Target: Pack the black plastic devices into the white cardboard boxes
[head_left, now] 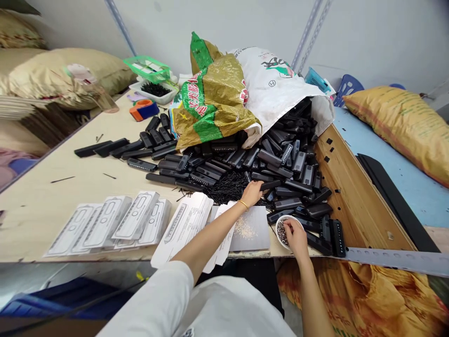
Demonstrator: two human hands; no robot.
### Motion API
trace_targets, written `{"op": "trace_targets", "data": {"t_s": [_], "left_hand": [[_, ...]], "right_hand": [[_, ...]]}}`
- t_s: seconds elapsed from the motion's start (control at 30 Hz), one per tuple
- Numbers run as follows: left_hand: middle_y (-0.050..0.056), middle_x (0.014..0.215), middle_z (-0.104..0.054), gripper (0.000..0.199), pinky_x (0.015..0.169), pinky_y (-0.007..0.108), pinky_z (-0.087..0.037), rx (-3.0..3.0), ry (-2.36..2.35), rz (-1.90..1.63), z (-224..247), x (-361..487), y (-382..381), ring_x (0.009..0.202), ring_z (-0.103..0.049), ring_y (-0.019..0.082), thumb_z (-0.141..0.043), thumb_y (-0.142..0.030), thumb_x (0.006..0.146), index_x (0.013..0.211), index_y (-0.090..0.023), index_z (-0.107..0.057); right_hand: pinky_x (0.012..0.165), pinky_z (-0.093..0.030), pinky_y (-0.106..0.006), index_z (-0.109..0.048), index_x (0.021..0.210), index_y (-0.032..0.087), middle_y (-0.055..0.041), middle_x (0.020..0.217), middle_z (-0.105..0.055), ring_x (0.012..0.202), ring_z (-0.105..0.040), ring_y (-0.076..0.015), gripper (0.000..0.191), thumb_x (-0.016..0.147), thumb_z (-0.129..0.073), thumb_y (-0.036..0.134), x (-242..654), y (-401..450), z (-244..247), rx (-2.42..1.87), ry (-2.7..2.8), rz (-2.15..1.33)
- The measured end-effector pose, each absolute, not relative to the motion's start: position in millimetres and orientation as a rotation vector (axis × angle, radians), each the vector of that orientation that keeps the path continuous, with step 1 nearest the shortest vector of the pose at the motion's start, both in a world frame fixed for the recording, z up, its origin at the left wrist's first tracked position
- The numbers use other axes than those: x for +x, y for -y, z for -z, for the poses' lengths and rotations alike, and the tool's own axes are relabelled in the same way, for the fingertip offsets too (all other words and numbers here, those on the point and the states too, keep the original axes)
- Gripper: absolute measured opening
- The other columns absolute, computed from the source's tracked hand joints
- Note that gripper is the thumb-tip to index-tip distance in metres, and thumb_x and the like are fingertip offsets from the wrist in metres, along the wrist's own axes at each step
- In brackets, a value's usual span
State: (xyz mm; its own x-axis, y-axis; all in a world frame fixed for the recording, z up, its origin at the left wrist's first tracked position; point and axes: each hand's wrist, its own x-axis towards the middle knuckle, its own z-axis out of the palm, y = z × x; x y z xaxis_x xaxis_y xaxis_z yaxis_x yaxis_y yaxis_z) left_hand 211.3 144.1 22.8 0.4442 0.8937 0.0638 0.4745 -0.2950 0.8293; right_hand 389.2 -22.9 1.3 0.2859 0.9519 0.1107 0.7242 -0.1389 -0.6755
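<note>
My left hand (pixel 251 194) reaches over the work table with its fingers closed on the end of a black plastic case (pixel 270 185). Beside it lies a heap of thin black sticks (pixel 228 187), and many similar cases surround both. My right hand (pixel 295 235) dips into a small white bowl (pixel 286 216) of shiny metal pieces (pixel 282 232); its fingers are pinched together, and whatever is between them is too small to see. Between my arms a grey sheet (pixel 257 222) carries scattered small pale bits (pixel 244 229).
Printed white cards (pixel 189 217) and card stacks (pixel 136 215) line the front edge. A white sack (pixel 270 93) spills cases beside a gold-green bag (pixel 213 93). An orange-blue tape roll (pixel 143 110) and white tub (pixel 157 96) stand back left; a wooden board (pixel 354 196) borders the right.
</note>
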Motion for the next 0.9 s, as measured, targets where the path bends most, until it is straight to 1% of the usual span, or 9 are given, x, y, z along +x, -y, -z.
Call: {"op": "trace_targets", "data": {"t_s": [0.07,0.17,0.27,0.37,0.5,0.57,0.67,0.73,0.9], "left_hand": [[0.012,0.11,-0.065,0.036,0.097,0.038,-0.038,1.817,-1.119,-0.753,-26.0,191.0,-138.7,0.102,-0.059,0.025,-0.057,-0.008,0.075,0.11,-0.014,-0.058],[0.01,0.11,-0.065,0.032,0.09,0.036,-0.044,1.651,-1.097,-0.835,-29.4,158.1,-120.7,0.099,-0.061,0.023,-0.057,-0.02,0.08,0.111,-0.014,-0.056],[0.008,0.107,-0.066,0.03,0.093,0.035,-0.044,1.171,-0.906,-0.944,-32.8,133.1,-92.8,0.101,-0.062,0.021,-0.06,-0.026,0.079,0.107,-0.016,-0.055],[0.005,0.101,-0.068,0.036,0.098,0.035,-0.04,0.626,-0.656,-0.926,-39.1,121.2,-64.2,0.1,-0.064,0.02,-0.073,-0.021,0.07,0.101,-0.019,-0.054],[0.002,0.091,-0.07,0.055,0.096,0.033,-0.041,0.506,-0.662,-0.927,-49.9,119.1,-41.1,0.097,-0.066,0.018,-0.08,-0.01,0.058,0.104,-0.02,-0.052],[0.002,0.094,-0.07,0.051,0.096,0.033,-0.042,0.466,-0.682,-0.997,-54.4,119.9,-36.9,0.098,-0.065,0.018,-0.08,-0.012,0.06,0.103,-0.02,-0.053],[0.005,0.097,-0.07,0.035,0.092,0.033,-0.047,0.366,-0.707,-1.093,-57.5,120.9,-35.1,0.097,-0.065,0.018,-0.076,-0.026,0.07,0.097,-0.016,-0.057],[0.006,0.096,-0.07,0.031,0.09,0.032,-0.049,0.301,-0.712,-1.125,-56.7,121.8,-34.4,0.095,-0.066,0.018,-0.073,-0.031,0.073,0.094,-0.015,-0.058],[0.002,0.095,-0.069,0.031,0.09,0.034,-0.051,0.2,-0.713,-1.138,-50.1,125.9,-30.7,0.094,-0.067,0.017,-0.074,-0.028,0.073,0.096,-0.018,-0.056]], "right_hand": [[0.072,-0.045,-0.035,-0.059,0.074,0.02,-0.0054,0.075,-0.064,0.07,-0.055,-0.0201,0.021,0.078,-0.05,0.039,384.6,23.4,-4.0,-1.857,1.316,-0.57],[0.069,-0.048,-0.034,-0.061,0.078,0.019,-0.0057,0.078,-0.068,0.071,-0.059,-0.0187,0.025,0.074,-0.061,0.044,366.2,20.2,-9.0,-1.637,1.021,-0.809],[0.067,-0.049,-0.032,-0.062,0.078,0.019,-0.0054,0.079,-0.07,0.068,-0.06,-0.0158,0.026,0.068,-0.07,0.041,338.1,13.2,-17.9,-1.434,0.816,-0.989],[0.066,-0.049,-0.031,-0.062,0.077,0.019,-0.003,0.077,-0.069,0.064,-0.059,-0.0132,0.023,0.066,-0.074,0.036,309.4,6.1,-28.7,-1.281,0.704,-1.108],[0.064,-0.05,-0.031,-0.06,0.077,0.021,-0.0009,0.075,-0.068,0.06,-0.058,-0.0117,0.02,0.067,-0.074,0.033,283.9,2.0,-39.2,-1.156,0.643,-1.263],[0.063,-0.05,-0.031,-0.059,0.077,0.021,-0.0009,0.075,-0.068,0.059,-0.058,-0.012,0.02,0.068,-0.073,0.033,276.9,2.4,-41.3,-1.144,0.655,-1.284],[0.061,-0.05,-0.031,-0.059,0.078,0.02,-0.0019,0.074,-0.069,0.057,-0.057,-0.0121,0.021,0.068,-0.072,0.034,268.9,4.9,-42.2,-1.168,0.672,-1.235],[0.062,-0.049,-0.03,-0.059,0.077,0.019,-0.003,0.074,-0.07,0.057,-0.057,-0.0119,0.021,0.07,-0.071,0.035,263.4,7.6,-42.8,-1.221,0.704,-1.158],[0.068,-0.05,-0.031,-0.061,0.079,0.018,-0.0066,0.084,-0.071,0.07,-0.061,-0.0144,0.017,0.077,-0.065,0.035,249.1,15.7,-46.5,-1.334,0.911,-0.934]]}}
